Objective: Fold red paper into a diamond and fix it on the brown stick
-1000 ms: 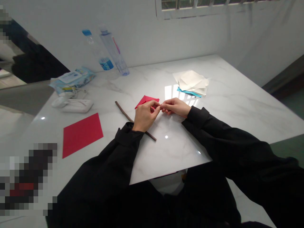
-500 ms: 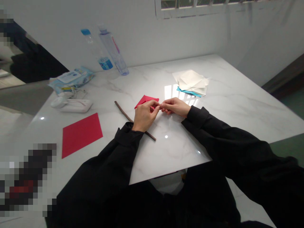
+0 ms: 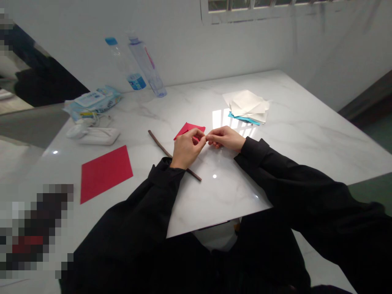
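Observation:
My left hand (image 3: 185, 149) and my right hand (image 3: 226, 137) meet over the white marble table (image 3: 300, 134), fingertips pinched together on a small folded red paper (image 3: 188, 128). Most of that paper is hidden behind my left hand. A thin brown stick (image 3: 159, 145) lies on the table and runs under my left wrist. Both arms wear black sleeves.
A flat red paper sheet (image 3: 105, 172) lies at the left. A stack of cream and blue papers (image 3: 248, 106) sits beyond my hands. Two plastic bottles (image 3: 141, 65), a wipes pack (image 3: 93, 102) and a white device with a cable (image 3: 98, 135) stand at the back left.

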`<state>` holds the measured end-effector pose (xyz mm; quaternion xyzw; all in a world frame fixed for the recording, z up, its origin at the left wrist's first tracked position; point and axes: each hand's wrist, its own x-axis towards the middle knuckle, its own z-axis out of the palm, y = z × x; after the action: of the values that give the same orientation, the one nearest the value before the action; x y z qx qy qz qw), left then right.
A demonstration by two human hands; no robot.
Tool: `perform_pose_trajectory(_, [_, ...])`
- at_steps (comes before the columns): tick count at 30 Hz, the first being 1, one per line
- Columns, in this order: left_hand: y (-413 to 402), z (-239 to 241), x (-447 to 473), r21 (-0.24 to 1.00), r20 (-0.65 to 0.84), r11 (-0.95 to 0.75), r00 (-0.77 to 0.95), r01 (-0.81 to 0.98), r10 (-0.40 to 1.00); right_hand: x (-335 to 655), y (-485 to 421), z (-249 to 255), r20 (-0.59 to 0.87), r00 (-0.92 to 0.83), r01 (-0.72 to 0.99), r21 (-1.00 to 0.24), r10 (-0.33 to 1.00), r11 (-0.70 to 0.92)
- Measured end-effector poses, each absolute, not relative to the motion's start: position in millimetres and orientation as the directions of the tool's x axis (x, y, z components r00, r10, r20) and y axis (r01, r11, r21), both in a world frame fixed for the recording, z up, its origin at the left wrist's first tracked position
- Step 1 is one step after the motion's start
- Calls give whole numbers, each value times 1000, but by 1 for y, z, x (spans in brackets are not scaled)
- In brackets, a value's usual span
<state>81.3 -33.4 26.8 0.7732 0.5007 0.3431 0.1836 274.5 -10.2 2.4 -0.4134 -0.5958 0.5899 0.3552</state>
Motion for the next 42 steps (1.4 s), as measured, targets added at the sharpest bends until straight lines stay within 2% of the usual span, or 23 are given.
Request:
perform_pose_trajectory(15, [-35,29,83,639,361,-452,276,623,891,276,-11,8,-158,-402,12,-986,902,-167])
perform_pose_trajectory(36, [-39,29,84,578,398,-474,278,664,874,275,-13,7,-152,-401,-15,-985,904,-172])
perform_pose_trajectory(42, [-36,24,83,623,403,-477,269,620,875,276,-12,6,-158,-401,-34,-982,902,-187])
